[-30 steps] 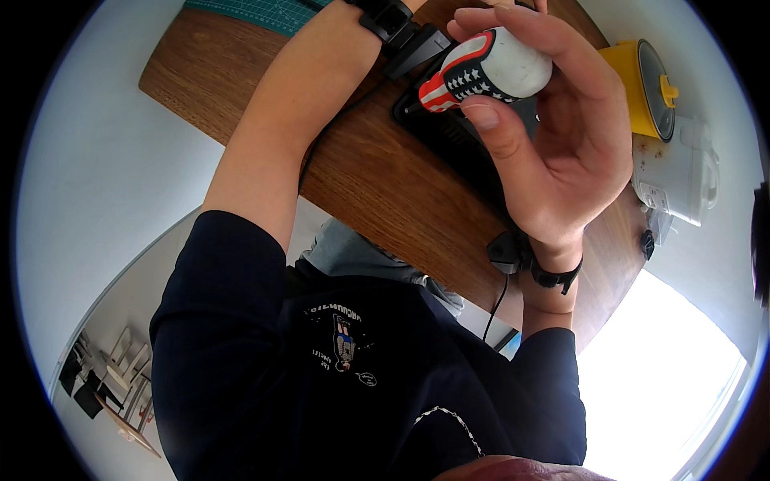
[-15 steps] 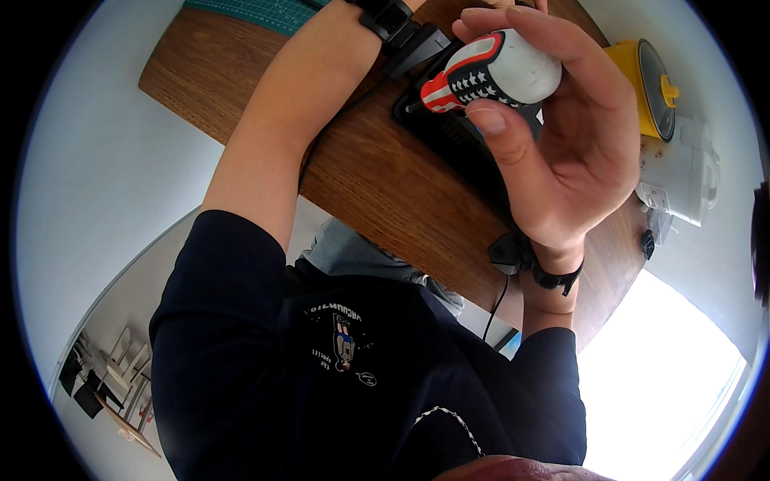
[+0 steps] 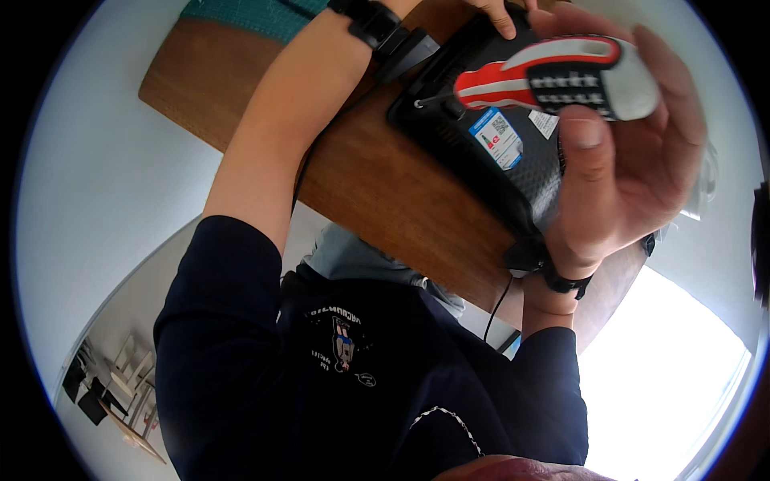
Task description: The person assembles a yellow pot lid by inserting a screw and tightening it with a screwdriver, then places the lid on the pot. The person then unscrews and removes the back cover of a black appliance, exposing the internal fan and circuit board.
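My right hand is wrapped round a screwdriver with a red, white and black handle that has small white stars. Its thin metal shaft slants left, and the tip meets the near-left corner of a flat black device, which looks like a laptop lying underside up. At the top edge of the picture, the part of my left hand that shows rests on the device with fingers stretched out. The rest of that hand is cut off. A white and blue label sits on the device's textured surface.
A brown wooden table carries the device, and a green cutting mat lies at its far left. Black straps with small dark units circle both wrists. A black cable runs past my left forearm over the table's near edge.
My right hand has moved right, and the screwdriver handle now tilts lower and lies more sideways. Its shaft and the device's label have come into sight.
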